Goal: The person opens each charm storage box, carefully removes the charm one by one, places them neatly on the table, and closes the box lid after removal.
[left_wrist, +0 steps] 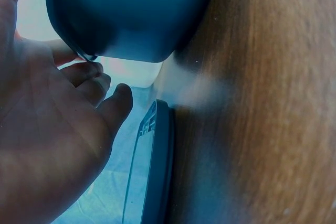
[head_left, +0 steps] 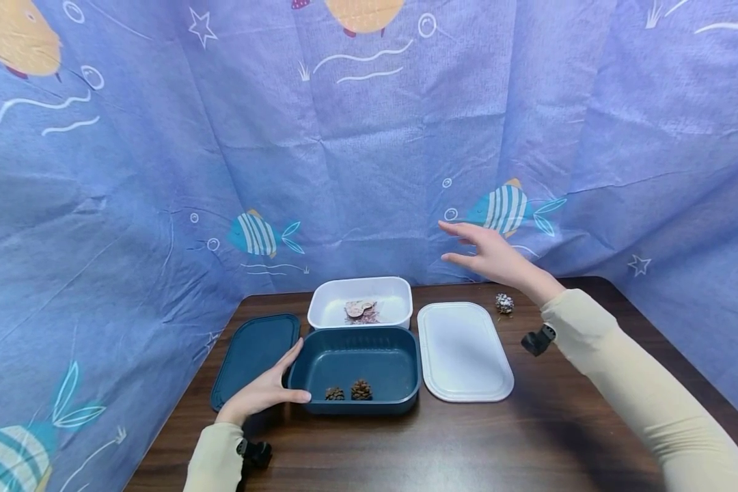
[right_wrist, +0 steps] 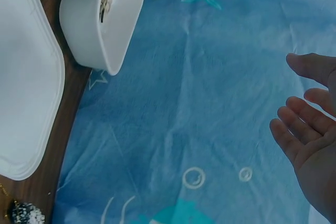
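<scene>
My left hand [head_left: 270,388] holds the near left corner of a dark blue rectangular container [head_left: 369,408], thumb at its front rim and fingers along its left side. In the left wrist view, fingertips [left_wrist: 90,71] reach the lip of the container [left_wrist: 131,19]. Two brown pine cones, one small [head_left: 335,393] and one larger [head_left: 361,389], lie inside near the front wall. Raised above the back of the table, my right hand [head_left: 492,254] has its fingers extended and holds nothing. The right wrist view shows that hand [right_wrist: 310,135] against the curtain, palm visible.
Behind the blue container stands a white container [head_left: 400,301] with a pinkish-brown piece [head_left: 358,309] in it. A dark blue lid [head_left: 255,355] lies left, a white lid [head_left: 464,352] right. A white-flecked pine cone [head_left: 504,303] sits at the back right of the brown table [head_left: 443,451].
</scene>
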Motion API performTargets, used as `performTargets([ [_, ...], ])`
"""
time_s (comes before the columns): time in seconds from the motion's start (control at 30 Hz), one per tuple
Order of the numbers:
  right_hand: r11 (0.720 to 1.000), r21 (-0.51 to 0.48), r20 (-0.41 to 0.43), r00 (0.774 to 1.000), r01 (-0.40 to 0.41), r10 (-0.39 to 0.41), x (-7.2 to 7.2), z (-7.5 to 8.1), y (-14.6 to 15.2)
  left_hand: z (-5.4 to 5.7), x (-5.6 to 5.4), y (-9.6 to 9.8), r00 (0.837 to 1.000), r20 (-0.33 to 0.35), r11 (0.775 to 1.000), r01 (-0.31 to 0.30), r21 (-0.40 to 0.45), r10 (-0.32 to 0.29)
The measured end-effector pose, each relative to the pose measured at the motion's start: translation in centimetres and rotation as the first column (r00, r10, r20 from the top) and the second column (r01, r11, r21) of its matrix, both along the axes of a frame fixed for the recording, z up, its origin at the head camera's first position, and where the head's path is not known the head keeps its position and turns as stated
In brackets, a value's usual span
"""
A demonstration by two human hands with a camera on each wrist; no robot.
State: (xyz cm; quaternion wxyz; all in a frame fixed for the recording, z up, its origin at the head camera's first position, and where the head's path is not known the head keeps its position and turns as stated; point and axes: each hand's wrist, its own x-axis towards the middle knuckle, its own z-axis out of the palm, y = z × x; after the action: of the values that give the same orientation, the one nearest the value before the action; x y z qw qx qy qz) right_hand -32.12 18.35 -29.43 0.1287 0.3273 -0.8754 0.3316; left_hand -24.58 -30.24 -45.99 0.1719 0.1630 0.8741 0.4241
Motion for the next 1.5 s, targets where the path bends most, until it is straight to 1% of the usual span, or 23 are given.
performTargets([
  [0.13,0.999,0.023,-0.021,0.999,-0.038,0.039,0.3,0.4,-0.8,-0.1,0.0,0.0,1.000,0.002,1.000,0.002,0.003,-0.002],
  [0.43,0.990,0.105,-0.039,0.995,-0.091,0.095,1.0,1.2,-2.6,-0.1,-0.1,-0.1,1.000,0.005,1.000,0.001,0.005,-0.001],
  [0.6,0.981,0.142,-0.044,0.989,-0.134,0.141,1.2,1.6,-3.6,-0.1,-0.2,-0.2,1.000,0.003,1.000,0.000,0.003,0.000],
  [0.7,0.973,0.168,-0.062,0.983,-0.161,0.173,1.3,1.7,-4.1,-0.2,-0.2,-0.2,1.000,0.006,1.000,-0.001,0.004,0.001],
  [0.9,0.953,0.226,-0.093,0.969,-0.203,0.228,1.2,1.4,-5.3,-0.3,-0.3,-0.2,1.000,0.005,1.000,0.000,0.009,0.000],
  [1.0,0.942,0.243,-0.082,0.963,-0.230,0.257,1.3,1.3,-5.9,-0.4,-0.2,-0.1,1.000,0.013,1.000,-0.001,0.020,0.001],
  [1.13,0.927,0.271,-0.038,0.960,-0.259,0.279,1.6,1.1,-6.7,-0.4,-0.2,-0.2,1.000,0.021,1.000,-0.005,0.027,0.005],
  [1.27,0.910,0.303,-0.003,0.954,-0.284,0.299,1.8,1.0,-7.5,-0.3,-0.2,-0.1,1.000,0.008,1.000,0.000,0.017,0.000],
  [1.5,0.880,0.366,0.059,0.951,-0.303,0.303,1.9,0.6,-8.8,-0.1,-0.1,-0.1,1.000,-0.005,1.000,0.003,0.009,-0.003],
])
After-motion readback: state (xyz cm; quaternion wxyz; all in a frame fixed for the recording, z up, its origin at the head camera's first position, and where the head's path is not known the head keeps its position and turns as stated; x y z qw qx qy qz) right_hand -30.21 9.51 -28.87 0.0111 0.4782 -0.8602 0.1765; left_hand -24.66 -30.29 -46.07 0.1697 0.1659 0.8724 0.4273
